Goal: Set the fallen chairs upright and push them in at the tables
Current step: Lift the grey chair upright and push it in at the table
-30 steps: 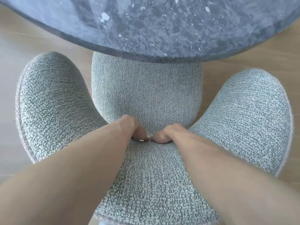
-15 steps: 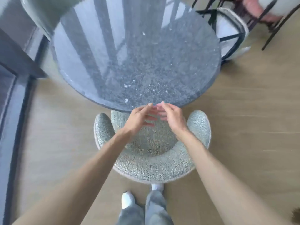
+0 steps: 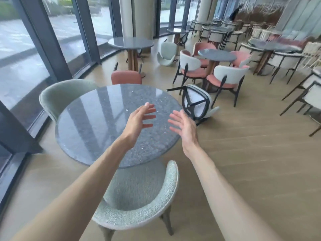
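A grey-green upholstered chair stands upright right below me, its seat tucked under the round dark stone table. My left hand and my right hand hover open above the table's near edge, fingers spread, holding nothing. A white chair with black legs lies tipped over on the floor just right of the table. Farther back another pale chair lies on its side near a second round table.
A green chair and a pink chair stand at the table's far side. Glass walls with dark frames run along the left. Pink-and-white chairs around a small table fill the right, with more tables and chairs behind.
My hands let go of the green chair's backrest and lifted, opening above the table. My view rose from the chair below to the room ahead.
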Motion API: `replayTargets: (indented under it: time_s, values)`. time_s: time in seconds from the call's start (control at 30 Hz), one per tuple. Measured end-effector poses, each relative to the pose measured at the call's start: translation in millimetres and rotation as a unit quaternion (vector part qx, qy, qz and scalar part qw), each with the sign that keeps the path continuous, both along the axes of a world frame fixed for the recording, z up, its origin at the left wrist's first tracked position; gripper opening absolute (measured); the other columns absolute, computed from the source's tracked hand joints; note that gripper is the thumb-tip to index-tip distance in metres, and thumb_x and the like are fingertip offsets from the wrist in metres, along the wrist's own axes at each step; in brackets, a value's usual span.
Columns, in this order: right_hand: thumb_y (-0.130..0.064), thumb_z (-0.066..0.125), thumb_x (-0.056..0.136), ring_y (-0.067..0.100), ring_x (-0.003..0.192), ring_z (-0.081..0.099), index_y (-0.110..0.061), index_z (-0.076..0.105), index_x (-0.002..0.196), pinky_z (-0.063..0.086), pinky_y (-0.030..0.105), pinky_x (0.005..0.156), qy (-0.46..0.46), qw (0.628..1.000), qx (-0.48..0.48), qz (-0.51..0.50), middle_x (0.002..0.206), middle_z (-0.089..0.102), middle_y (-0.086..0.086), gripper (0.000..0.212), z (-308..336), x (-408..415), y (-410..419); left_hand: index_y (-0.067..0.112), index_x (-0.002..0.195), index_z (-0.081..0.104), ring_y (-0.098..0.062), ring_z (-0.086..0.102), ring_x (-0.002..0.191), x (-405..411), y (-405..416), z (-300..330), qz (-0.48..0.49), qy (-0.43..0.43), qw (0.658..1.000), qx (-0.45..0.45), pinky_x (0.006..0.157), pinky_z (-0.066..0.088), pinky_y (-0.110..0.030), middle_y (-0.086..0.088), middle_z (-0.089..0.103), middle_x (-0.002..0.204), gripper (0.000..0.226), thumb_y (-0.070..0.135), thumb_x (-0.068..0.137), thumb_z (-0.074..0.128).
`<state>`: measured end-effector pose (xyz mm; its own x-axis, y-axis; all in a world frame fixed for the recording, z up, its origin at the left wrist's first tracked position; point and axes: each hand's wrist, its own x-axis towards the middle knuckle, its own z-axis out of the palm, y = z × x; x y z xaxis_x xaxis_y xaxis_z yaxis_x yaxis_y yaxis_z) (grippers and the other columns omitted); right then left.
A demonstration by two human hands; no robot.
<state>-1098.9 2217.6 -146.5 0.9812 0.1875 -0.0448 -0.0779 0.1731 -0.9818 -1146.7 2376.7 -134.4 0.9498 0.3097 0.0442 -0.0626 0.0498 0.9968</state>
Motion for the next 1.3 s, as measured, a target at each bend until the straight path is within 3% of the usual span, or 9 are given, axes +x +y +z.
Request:
replayTargets:
  time_s: [0.17,0.33,0.57,0.77,1.0,1.17,1.3]
  values:
    - [-0.034,0.043,0.104,0.024,0.111,0.066,-0.005,0.062,0.126,0.052,0.043,0.097,-0.015,1.0,0.018,-0.014,0.124,0.067,0.013,0.041,21.3,12.2,-113.8,0.027,0.117,0.065,-0.017,0.067,0.11,22.9,-118.7,9.1,-0.004,-0.044,0.999,-0.011,0.093,0.055,-0.042,0.001,0.07,0.122,0.03,0.043,0.102,0.044]
    - [-0.033,0.043,0.104,0.024,0.109,0.067,-0.013,0.064,0.116,0.051,0.047,0.099,-0.025,0.999,0.011,-0.034,0.121,0.068,0.013,0.031,36.5,40.2,-223.0,0.025,0.111,0.064,-0.025,0.065,0.112,53.8,-243.3,15.0,-0.001,-0.052,0.997,-0.063,0.087,0.055,-0.04,0.0,0.07,0.117,0.021,0.035,0.102,0.048]
    - [-0.035,0.044,0.103,0.02,0.107,0.069,-0.008,0.065,0.121,0.053,0.043,0.097,-0.044,0.997,0.025,-0.065,0.119,0.07,0.012,0.039,41.0,117.4,-339.6,0.011,0.121,0.063,-0.028,0.065,0.114,136.1,-344.7,21.6,-0.016,-0.055,0.997,-0.046,0.093,0.053,-0.045,-0.01,0.069,0.122,0.032,0.031,0.104,0.044]
    - [-0.034,0.044,0.103,0.019,0.105,0.07,-0.007,0.065,0.122,0.054,0.042,0.095,-0.049,0.996,0.015,-0.072,0.117,0.071,0.009,0.039,28.9,234.9,-398.8,0.008,0.123,0.062,-0.028,0.063,0.115,269.0,-415.0,17.1,-0.055,-0.062,0.995,-0.048,0.096,0.051,-0.047,-0.012,0.068,0.123,0.035,0.031,0.104,0.043]
    - [-0.033,0.045,0.103,0.009,0.095,0.072,-0.014,0.067,0.115,0.055,0.018,0.069,-0.053,0.994,-0.009,-0.1,0.108,0.073,-0.001,0.031,36.4,409.0,-477.1,0.016,0.118,0.066,-0.023,0.066,0.113,471.0,-509.2,17.0,-0.111,-0.077,0.987,-0.088,0.094,0.055,-0.044,-0.008,0.069,0.122,0.031,0.033,0.102,0.045]
    - [-0.035,0.045,0.103,0.016,0.106,0.069,-0.011,0.065,0.123,0.057,0.035,0.09,-0.039,0.99,-0.01,-0.137,0.116,0.071,0.004,0.037,47.2,538.8,-553.0,0.021,0.113,0.069,-0.018,0.068,0.108,599.0,-566.8,22.8,-0.134,-0.058,0.988,-0.057,0.09,0.057,-0.04,-0.002,0.071,0.118,0.027,0.034,0.102,0.047]
    - [-0.035,0.044,0.104,0.016,0.106,0.069,-0.013,0.066,0.12,0.055,0.041,0.094,-0.037,0.99,-0.007,-0.136,0.117,0.071,0.004,0.035,31.4,646.4,-598.7,0.018,0.117,0.067,-0.019,0.068,0.107,696.7,-603.6,8.9,-0.122,-0.038,0.991,-0.036,0.089,0.058,-0.038,-0.005,0.07,0.119,0.029,0.033,0.103,0.046]
